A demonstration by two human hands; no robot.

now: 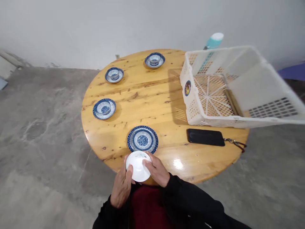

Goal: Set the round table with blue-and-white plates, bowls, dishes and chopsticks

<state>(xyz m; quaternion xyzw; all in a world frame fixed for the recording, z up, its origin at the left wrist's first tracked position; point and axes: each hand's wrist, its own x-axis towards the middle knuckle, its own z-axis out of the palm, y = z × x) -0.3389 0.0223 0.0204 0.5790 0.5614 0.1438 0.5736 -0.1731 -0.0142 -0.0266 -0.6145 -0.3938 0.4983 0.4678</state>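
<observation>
A small white bowl [138, 168] is held between my two hands near the front edge of the table, its inside facing up. My left hand [122, 183] grips its left side, thumb over the rim. Around the right side closes my right hand [157, 168], its thumb reaching inside the bowl. The fingers under the bowl are mostly hidden. Just beyond it lies a blue-and-white patterned plate [143, 140], partly covered at its near edge by the bowl and hands.
Blue-and-white plates with bowls on them [104, 108] [114, 75] [154, 60] line the round wooden table's [143, 92] left and far sides. A white plastic crate [195, 105] stands at the right, a blue-and-white object [214, 40] behind it. A black phone [206, 137] with a strap lies in front.
</observation>
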